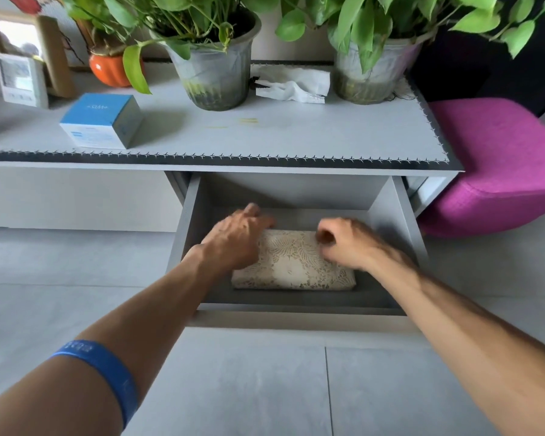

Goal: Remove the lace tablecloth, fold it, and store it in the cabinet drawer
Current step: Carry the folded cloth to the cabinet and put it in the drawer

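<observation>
The cream lace tablecloth [296, 265] lies folded into a thick rectangle on the floor of the open grey cabinet drawer [299, 319]. My left hand [236, 237] rests over its left part, fingers reaching toward the far edge. My right hand [346, 243] sits on its right part with the fingers curled in; both hands are motion-blurred, and whether they still pinch the cloth is unclear. A blue wristband circles my left forearm.
On the cabinet top [265, 133] stand two potted green plants [214, 73] [372, 70], a crumpled white tissue [293, 84], a blue-and-white box [103, 121], an orange pot [109, 70], a small white display [21, 80] and a wooden frame. A magenta stool [491, 165] sits right of the drawer. Grey tiled floor below.
</observation>
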